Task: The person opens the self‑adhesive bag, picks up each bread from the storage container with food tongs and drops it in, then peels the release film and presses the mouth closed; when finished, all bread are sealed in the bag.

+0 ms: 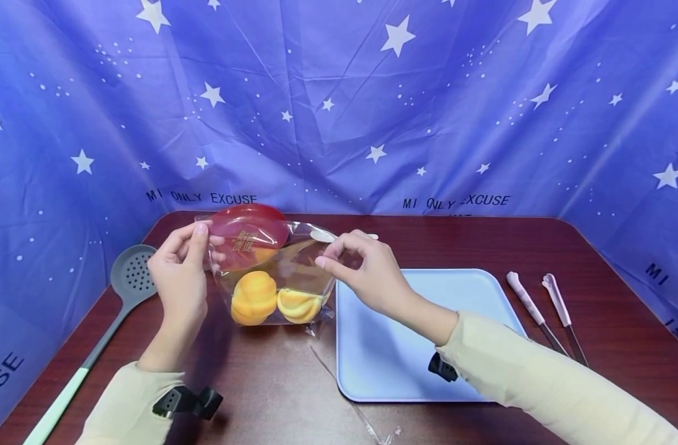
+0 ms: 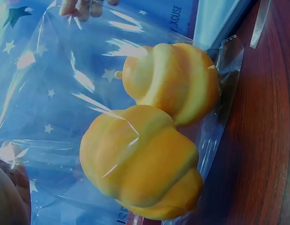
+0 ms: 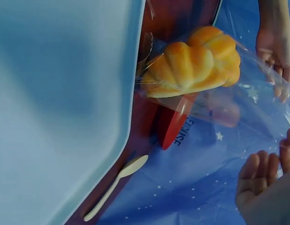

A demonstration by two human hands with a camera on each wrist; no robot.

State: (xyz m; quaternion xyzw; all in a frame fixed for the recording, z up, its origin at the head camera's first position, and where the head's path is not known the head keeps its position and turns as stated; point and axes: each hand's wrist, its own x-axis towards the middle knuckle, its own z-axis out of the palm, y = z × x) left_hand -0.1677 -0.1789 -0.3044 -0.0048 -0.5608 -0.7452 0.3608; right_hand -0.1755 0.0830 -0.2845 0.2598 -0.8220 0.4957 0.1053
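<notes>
Between both hands hangs a clear plastic bag with two yellow-orange bread rolls at its bottom. In the head view, my left hand pinches the bag's upper left corner between thumb and fingers. My right hand pinches its upper right edge. The left wrist view shows the bread rolls close up through the shiny film, one overlapping the other. From the right wrist, the bread rolls appear beside the tray, with the left hand beyond them. A red oval dish stands behind the bag, partly seen through it.
A light blue tray lies right of the bag. Two knives with pale handles lie farther right. On the left is a grey slotted skimmer with a mint handle. A pale spoon lies behind the tray. A clear strip lies in front.
</notes>
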